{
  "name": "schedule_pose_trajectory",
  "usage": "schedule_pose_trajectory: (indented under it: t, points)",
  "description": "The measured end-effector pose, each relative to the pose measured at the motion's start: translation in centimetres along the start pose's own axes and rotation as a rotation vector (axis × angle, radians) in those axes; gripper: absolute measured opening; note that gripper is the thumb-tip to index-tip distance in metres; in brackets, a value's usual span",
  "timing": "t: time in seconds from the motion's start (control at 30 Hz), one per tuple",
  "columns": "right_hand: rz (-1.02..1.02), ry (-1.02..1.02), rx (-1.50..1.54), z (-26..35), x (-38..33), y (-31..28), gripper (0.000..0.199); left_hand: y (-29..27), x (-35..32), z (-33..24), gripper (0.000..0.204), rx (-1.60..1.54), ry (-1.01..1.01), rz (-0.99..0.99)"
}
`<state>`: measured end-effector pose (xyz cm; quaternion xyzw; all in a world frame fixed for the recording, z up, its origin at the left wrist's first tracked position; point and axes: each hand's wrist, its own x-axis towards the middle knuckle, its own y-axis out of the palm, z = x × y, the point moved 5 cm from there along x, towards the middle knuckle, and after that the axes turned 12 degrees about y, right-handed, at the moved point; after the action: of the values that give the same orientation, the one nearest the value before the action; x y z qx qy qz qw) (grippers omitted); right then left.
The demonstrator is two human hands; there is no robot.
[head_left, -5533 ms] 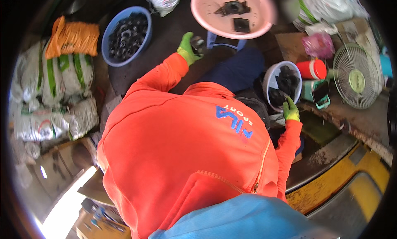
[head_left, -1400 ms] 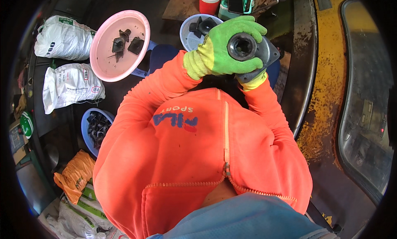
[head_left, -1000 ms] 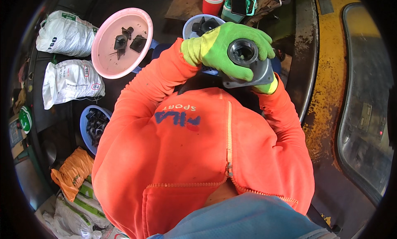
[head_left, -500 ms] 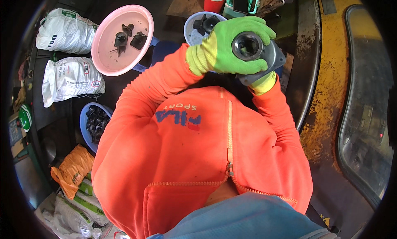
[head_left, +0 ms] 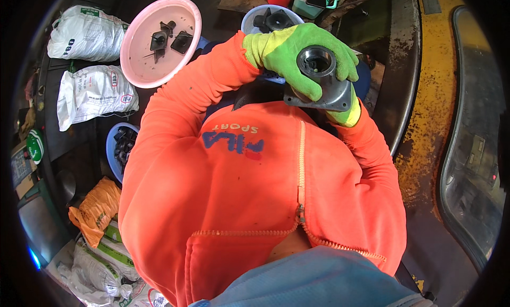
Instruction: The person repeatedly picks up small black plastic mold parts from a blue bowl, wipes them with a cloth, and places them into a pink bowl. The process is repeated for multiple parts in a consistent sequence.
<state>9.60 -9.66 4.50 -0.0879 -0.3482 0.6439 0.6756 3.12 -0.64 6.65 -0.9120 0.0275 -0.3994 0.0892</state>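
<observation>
1. Grey metal housing with a round bore and a flat flange sits up in front of our chest, clear of the floor, held between both our gloved hands.
2. At the far left we see two white sacks lying on the dark floor, and below them an orange bag beside more sacks.
3. Next comes the pink basin, holding a few dark metal parts, and below it a blue bowl of black pieces, partly hidden by our orange sleeve.
4. Our left hand, in a green glove, is wrapped over the top of the housing, fingers curled around its round collar.
5. Behind it a pale bowl holds more dark parts.
6. Our right hand is mostly hidden beneath the flange; it supports the housing from below, though we cannot tell how its fingers close.
</observation>
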Motion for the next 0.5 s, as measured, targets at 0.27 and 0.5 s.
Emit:
schedule_pose_trajectory:
  t: [0.27, 0.5]
  points:
    - [-0.349, 0.052, -0.002, -0.7, 2.4, -2.7, 0.034, -2.3, 0.4, -1.1, 0.073, 0.593, -0.246, -0.279]
    - [-0.458, 0.261, 0.405, -1.7, 2.3, -0.8, 0.033, -0.1, -0.2, -1.1, 0.047, 0.599, 0.010, -0.606]
